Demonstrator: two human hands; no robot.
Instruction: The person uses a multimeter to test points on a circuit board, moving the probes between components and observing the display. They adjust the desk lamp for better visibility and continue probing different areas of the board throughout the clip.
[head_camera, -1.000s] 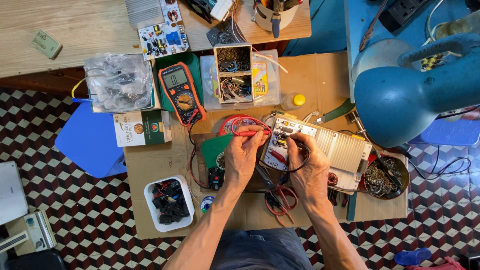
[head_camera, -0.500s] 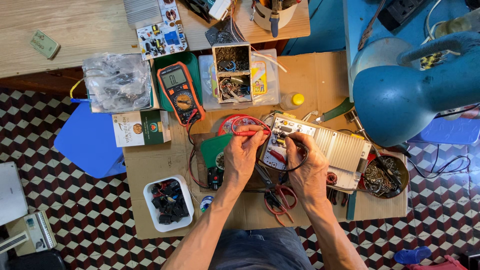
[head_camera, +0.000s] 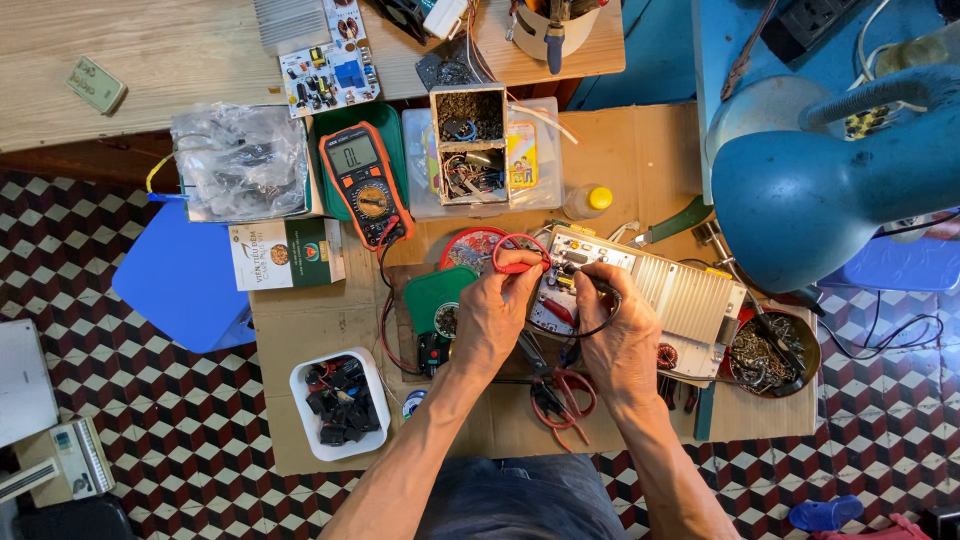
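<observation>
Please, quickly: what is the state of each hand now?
Left hand: closed, holding red probe.
Right hand: closed, holding black probe.

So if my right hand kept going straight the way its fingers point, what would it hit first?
Probably the circuit board: the right hand holds a black probe angled up-left onto it. Beyond lies the clear plastic box, though depth is unclear.

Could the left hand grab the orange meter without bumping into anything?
Probably yes. The left hand, holding a red probe, sits just right of and below the orange meter. Only the meter's leads and a green pad lie between them, low and flat, so the way looks free.
</observation>
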